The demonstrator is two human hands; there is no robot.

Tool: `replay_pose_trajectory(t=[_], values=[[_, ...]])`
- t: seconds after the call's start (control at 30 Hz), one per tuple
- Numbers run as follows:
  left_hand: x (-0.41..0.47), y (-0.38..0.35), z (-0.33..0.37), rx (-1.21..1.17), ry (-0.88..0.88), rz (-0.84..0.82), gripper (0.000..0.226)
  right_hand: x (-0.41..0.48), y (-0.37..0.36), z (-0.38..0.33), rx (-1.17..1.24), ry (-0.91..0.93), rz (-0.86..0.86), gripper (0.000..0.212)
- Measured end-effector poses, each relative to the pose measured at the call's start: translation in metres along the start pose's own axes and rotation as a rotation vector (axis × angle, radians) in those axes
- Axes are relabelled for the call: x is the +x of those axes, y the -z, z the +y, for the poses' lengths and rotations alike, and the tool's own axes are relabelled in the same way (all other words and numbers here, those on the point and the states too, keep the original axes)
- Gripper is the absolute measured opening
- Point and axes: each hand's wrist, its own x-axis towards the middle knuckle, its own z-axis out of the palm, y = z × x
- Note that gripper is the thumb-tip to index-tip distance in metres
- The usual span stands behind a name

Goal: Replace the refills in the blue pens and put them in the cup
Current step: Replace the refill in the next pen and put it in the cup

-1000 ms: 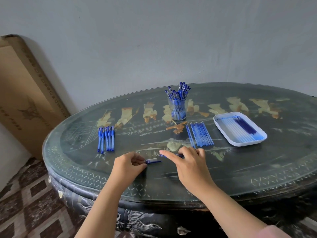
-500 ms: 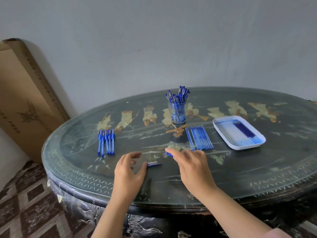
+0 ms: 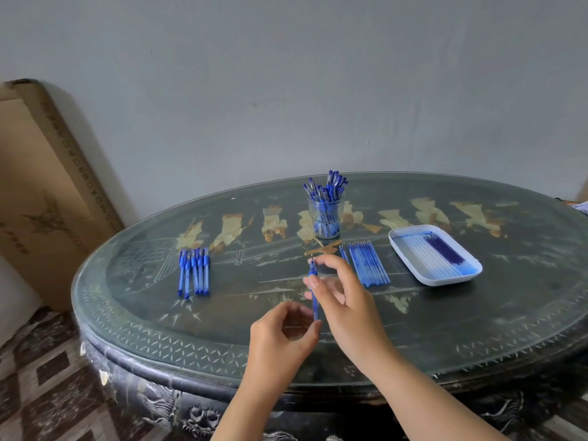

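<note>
My left grip (image 3: 283,338) is nearest, over the front edge of the oval dark glass-topped desk (image 3: 159,313). Its fingers are curled, with the thumb tip at the lower end of a slim blue plastic pen (image 3: 315,302); I cannot tell if it pinches anything. Just beyond it, my right grip (image 3: 343,300) pinches that pen between thumb and fingers, holding it nearly upright above the desk.

Farther back, a row of capped blue pens (image 3: 193,272) lies to the left. A row of loose blue refills (image 3: 367,265) lies to the right, beside a white rectangular plastic tray (image 3: 405,261) holding more refills. Behind the rows stands a clear cup (image 3: 325,218) packed with blue pens. A brown cardboard box (image 3: 41,192) leans against the wall at far left.
</note>
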Motion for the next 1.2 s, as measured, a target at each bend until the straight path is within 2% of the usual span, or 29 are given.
replay_pose_trajectory(t=[0.1,0.27,0.43,0.57,0.67,0.77,0.9,0.97,1.2], values=[[0.0,0.002,-0.002,0.079,-0.039,0.011,0.02,0.008,0.005,-0.005,-0.032,0.048,0.055,0.005],[0.007,0.008,-0.002,0.151,-0.096,0.008,0.024,0.015,0.013,-0.017,-0.061,0.077,0.077,0.006],[0.012,0.013,-0.007,0.225,-0.176,-0.011,0.023,0.026,0.02,-0.049,0.152,0.079,0.084,0.011],[0.018,0.022,-0.013,0.26,-0.201,0.017,0.026,0.041,0.034,-0.073,0.255,0.179,0.201,0.01],[0.024,0.032,-0.016,0.244,-0.14,0.072,0.024,0.059,0.052,-0.07,0.297,0.206,0.286,0.018],[0.033,0.044,-0.021,0.168,-0.026,0.161,0.022,0.074,0.066,-0.048,0.106,0.135,0.317,0.027],[0.052,0.054,-0.03,0.03,0.122,0.323,0.015,0.087,0.07,-0.008,-0.185,-0.041,0.278,0.01],[0.059,0.055,-0.035,-0.002,0.155,0.375,0.012,0.093,0.064,0.011,-0.26,-0.136,0.238,0.011],[0.065,0.053,-0.058,-0.003,0.217,0.377,0.011,0.122,0.036,0.056,-0.614,-0.292,0.088,0.011]])
